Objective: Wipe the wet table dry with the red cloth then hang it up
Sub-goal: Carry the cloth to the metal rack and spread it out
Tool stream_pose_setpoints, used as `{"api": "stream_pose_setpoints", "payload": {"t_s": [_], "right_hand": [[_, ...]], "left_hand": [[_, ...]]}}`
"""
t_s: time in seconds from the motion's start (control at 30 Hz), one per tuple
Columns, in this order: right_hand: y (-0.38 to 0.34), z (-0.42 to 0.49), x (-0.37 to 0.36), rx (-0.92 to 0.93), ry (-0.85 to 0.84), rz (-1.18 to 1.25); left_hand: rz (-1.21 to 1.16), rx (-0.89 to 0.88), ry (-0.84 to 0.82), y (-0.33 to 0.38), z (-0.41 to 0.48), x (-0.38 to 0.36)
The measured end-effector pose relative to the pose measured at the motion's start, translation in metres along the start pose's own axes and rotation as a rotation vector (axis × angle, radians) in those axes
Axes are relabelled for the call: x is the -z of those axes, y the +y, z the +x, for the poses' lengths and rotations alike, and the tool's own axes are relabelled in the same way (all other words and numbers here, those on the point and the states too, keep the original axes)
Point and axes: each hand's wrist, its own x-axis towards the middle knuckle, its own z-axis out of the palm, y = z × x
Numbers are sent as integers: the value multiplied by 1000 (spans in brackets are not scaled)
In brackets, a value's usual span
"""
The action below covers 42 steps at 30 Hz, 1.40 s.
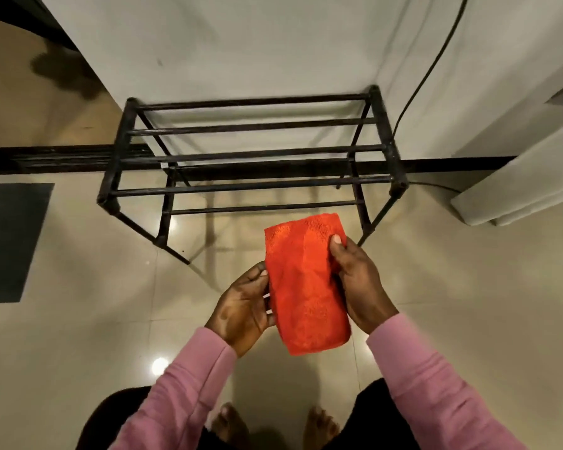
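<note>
I hold the red cloth [304, 284], folded into a narrow rectangle, in front of me with both hands. My left hand [242, 308] grips its left edge with the fingers curled underneath. Along the right edge, my right hand [358, 284] holds it with the thumb pressed on top near the far corner. A black metal rack [251, 154] with several horizontal bars stands just beyond the cloth, against a white wall. No table is in view.
Glossy beige floor tiles lie under me, and my bare feet [273, 423] show at the bottom. A dark mat [10, 241] lies on the floor at left. A black cable [429, 69] runs down the wall at right, beside a white ledge [517, 186].
</note>
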Motion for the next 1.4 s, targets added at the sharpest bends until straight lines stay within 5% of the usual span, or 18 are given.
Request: {"api": "stream_pose_setpoints", "payload": {"t_s": [0.2, 0.47, 0.6, 0.73, 0.8, 1.1, 1.4], "right_hand": [[72, 74, 7, 120, 72, -213], [102, 111, -3, 436, 422, -539], [100, 94, -12, 521, 391, -549], [101, 85, -14, 499, -47, -482], [100, 90, -13, 462, -126, -454], [82, 107, 30, 275, 192, -240], [80, 111, 38, 344, 295, -408]], "left_hand": [[-55, -40, -140, -31, 87, 57], [276, -240, -275, -29, 130, 47], [249, -327, -130, -31, 125, 40], [450, -460, 98, -29, 133, 50], [480, -487, 178, -27, 133, 53], [398, -469, 339, -9, 124, 72], [380, -437, 403, 3, 125, 88]]}}
